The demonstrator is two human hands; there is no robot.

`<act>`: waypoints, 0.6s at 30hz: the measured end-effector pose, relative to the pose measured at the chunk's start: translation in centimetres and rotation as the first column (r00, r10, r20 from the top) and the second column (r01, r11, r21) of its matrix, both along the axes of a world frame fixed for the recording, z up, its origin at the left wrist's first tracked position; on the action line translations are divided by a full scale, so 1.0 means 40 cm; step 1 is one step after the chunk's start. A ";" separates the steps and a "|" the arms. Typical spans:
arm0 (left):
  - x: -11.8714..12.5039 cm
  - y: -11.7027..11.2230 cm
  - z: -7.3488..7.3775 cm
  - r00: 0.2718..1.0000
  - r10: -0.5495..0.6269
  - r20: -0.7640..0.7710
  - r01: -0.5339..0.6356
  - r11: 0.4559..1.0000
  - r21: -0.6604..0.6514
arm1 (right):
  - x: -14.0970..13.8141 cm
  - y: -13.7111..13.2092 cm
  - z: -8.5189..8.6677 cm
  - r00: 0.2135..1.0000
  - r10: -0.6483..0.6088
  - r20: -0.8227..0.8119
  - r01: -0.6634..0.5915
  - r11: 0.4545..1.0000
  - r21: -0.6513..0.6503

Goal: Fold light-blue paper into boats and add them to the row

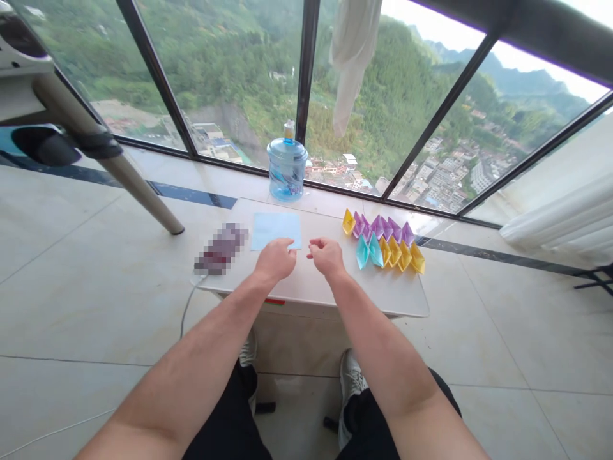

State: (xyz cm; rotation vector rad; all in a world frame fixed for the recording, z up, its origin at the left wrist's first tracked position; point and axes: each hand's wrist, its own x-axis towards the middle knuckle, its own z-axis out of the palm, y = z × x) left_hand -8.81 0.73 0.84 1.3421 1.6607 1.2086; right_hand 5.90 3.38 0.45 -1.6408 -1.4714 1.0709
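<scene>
A flat sheet of light blue paper (276,230) lies on the white table, its lower edge partly covered by my left hand (276,259). That hand's fingers are curled in, with the thumb pointing right over the paper's corner; I see nothing held in it. Just right of the paper, my right hand (326,257) faces it with fingers bent and drawn together, also showing nothing between them. A gap separates both hands. On the right side of the table stand folded paper pieces in rows: purple ones (377,227), yellow ones (405,257) and two turquoise ones (370,252).
A pixelated object (221,249) with a white cable lies at the left of the white table (316,291). Behind the table stands a blue water jug (287,171) by the windows. A slanted pole (143,185) reaches the floor at left. White curtains (560,191) hang right.
</scene>
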 end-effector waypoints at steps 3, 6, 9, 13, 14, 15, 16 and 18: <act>-0.036 -0.003 -0.011 0.959 -0.088 -0.270 0.066 0.994 -0.089 | -0.054 0.053 -0.004 0.999 -0.049 0.018 0.051 0.994 -0.099; -0.046 -0.013 -0.009 0.715 -0.282 -0.640 0.118 0.951 -0.286 | -0.086 0.078 -0.014 0.997 -0.071 0.014 0.072 0.980 -0.187; -0.046 -0.020 0.005 0.559 -0.345 -0.754 0.118 0.933 -0.339 | -0.105 0.083 -0.018 0.993 -0.116 -0.016 0.109 0.966 -0.235; -0.045 -0.022 0.021 0.533 -0.353 -0.769 0.122 0.932 -0.343 | -0.120 0.087 -0.019 0.985 -0.165 -0.053 0.148 0.958 -0.244; -0.045 -0.021 0.021 0.539 -0.353 -0.765 0.124 0.931 -0.342 | -0.123 0.089 -0.022 0.984 -0.170 -0.058 0.151 0.959 -0.241; -0.045 -0.021 0.020 0.547 -0.350 -0.760 0.126 0.932 -0.339 | -0.125 0.091 -0.026 0.983 -0.171 -0.061 0.152 0.960 -0.235; -0.044 -0.020 0.018 0.557 -0.347 -0.755 0.129 0.934 -0.333 | -0.127 0.094 -0.031 0.984 -0.169 -0.062 0.151 0.963 -0.226; -0.044 -0.019 0.013 0.576 -0.339 -0.744 0.135 0.937 -0.323 | -0.130 0.101 -0.040 0.985 -0.159 -0.060 0.145 0.970 -0.195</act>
